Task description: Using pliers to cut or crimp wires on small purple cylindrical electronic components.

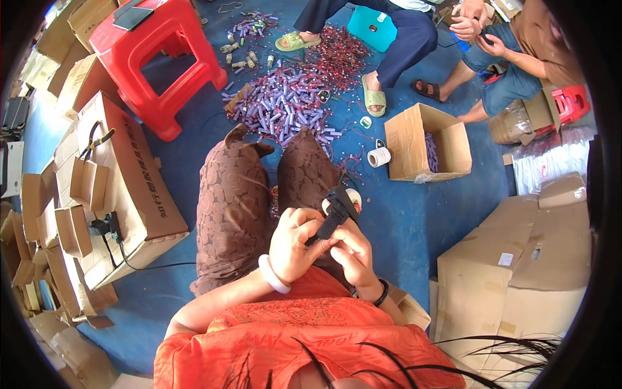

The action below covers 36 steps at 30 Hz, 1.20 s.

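Above my lap, both hands hold a small black piece [334,215] with a broad upper end and a narrower, rough-looking strip below. I cannot make out its exact kind. My left hand [293,246], with a white bangle at the wrist, has its fingers curled against the piece's left side. On the other side my right hand [354,254], with a dark band at the wrist, pinches its lower end. Past my knees lies a heap of purple cylindrical cells [288,104] with thin red wires. A pile of red wired parts [334,58] adjoins it.
An open cardboard box [405,149] holding purple cells stands front right, beside a white roll [379,156]. At left are a red stool [155,55] and a large carton [139,175] with pliers [96,139] on top. Two people sit ahead; big cartons [492,253] stand right.
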Motion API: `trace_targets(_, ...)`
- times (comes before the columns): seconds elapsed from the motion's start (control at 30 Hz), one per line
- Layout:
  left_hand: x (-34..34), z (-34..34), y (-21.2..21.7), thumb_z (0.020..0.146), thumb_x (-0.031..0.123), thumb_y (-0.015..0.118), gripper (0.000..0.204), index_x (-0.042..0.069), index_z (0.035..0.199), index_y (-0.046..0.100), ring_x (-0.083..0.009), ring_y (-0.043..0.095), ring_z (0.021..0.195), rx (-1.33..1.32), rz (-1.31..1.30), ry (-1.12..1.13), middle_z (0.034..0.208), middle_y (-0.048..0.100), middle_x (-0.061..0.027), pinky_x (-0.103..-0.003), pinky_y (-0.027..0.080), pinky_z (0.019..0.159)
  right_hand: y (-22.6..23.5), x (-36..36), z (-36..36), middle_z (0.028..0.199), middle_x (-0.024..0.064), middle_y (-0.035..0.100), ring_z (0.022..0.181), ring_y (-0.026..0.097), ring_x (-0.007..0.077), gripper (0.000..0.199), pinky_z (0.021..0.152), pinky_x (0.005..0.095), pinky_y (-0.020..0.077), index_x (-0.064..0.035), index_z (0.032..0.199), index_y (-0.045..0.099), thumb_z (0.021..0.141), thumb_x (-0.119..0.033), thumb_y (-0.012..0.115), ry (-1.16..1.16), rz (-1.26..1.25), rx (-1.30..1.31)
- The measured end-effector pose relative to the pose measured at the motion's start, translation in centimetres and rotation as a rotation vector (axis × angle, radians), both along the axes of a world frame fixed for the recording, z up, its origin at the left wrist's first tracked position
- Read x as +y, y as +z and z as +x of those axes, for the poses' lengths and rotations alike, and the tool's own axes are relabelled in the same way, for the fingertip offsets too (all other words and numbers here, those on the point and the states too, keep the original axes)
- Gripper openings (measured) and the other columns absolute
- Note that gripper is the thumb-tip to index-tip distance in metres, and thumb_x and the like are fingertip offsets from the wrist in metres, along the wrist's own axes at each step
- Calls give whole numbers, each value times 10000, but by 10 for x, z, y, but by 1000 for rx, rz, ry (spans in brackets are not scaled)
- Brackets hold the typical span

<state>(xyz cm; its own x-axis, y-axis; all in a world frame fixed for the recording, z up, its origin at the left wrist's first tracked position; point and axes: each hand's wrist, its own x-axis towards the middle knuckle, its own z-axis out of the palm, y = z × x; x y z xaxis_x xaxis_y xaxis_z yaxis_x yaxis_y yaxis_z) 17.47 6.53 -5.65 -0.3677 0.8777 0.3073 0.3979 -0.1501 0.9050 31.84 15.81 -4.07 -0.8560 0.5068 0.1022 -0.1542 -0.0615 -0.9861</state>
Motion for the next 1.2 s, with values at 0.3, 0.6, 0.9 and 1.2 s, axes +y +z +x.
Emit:
trace_targets(0.3,1,4,9,847,95,687,141,-10,914,620,-257,590,856,9,60,-71,1019,563,-131,-326,491,713,-2,13,-11,1385,237,454,1248,480,389,477,1032,416,400,31,1304,510,828,54,509,-103,822,-292)
trace_targets(0.6,2,4,15,876,48,638,108,-5,970,629,-229,562,859,-275,-12,-89,1077,545,-126,-299,466,754,23,22,-23,1414,229,424,1303,435,367,466,1088,413,342,66,1340,446,878,9,463,-84,684,-191)
trace_targets(0.9,32,-4,23,852,55,652,132,16,977,643,-283,583,904,-15,123,-136,1005,580,-123,-348,473,779,1,53,-27,1455,183,391,1293,463,297,371,1055,363,405,29,1342,463,979,-47,470,-128,101,130)
trace_targets(1.2,22,-2,14,864,86,651,153,25,1005,652,-282,585,881,-39,26,-195,983,582,-129,-347,473,774,41,50,-35,1340,214,509,1256,504,267,427,1059,351,407,82,1392,360,984,-43,387,21,-260,15)
